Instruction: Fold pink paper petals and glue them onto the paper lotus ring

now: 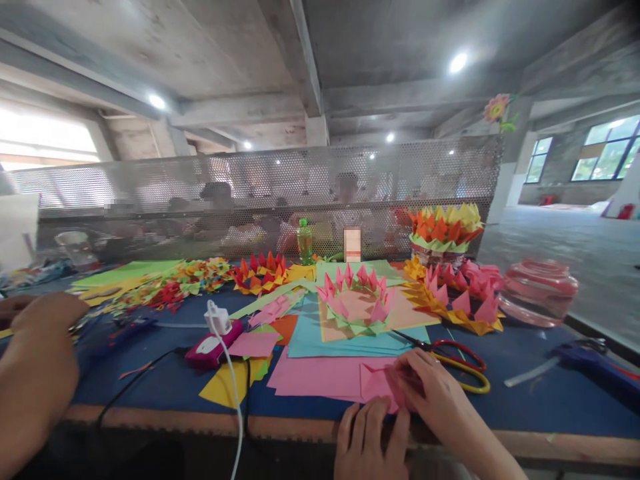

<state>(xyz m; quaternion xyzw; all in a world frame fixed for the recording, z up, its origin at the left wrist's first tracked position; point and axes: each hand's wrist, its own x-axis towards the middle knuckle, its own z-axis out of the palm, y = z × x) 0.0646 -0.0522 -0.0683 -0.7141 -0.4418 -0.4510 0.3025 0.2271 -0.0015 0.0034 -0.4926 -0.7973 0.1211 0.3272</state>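
A small piece of pink folding paper (373, 381), partly folded, lies near the front edge of the table under both hands. My left hand (371, 433) has its fingers bent over the lower edge of this paper. My right hand (434, 390) grips its right side, with the fingertips close together and partly hidden. Larger pink sheets (315, 375) are stacked beneath and to the left. Just behind the right hand lie scissors with red and yellow handles (475, 385). A ring of pink folded paper petals on green ones (357, 313) stands on orange and blue sheets (300, 343).
More petal rings, one red-orange (260, 273) and one pink-yellow (467, 303), stand further back. A glue gun (595, 367) and a pink jar (540, 293) are on the right. A magenta power strip (213, 347) with cables sits left. Another person's arm (37, 360) reaches in.
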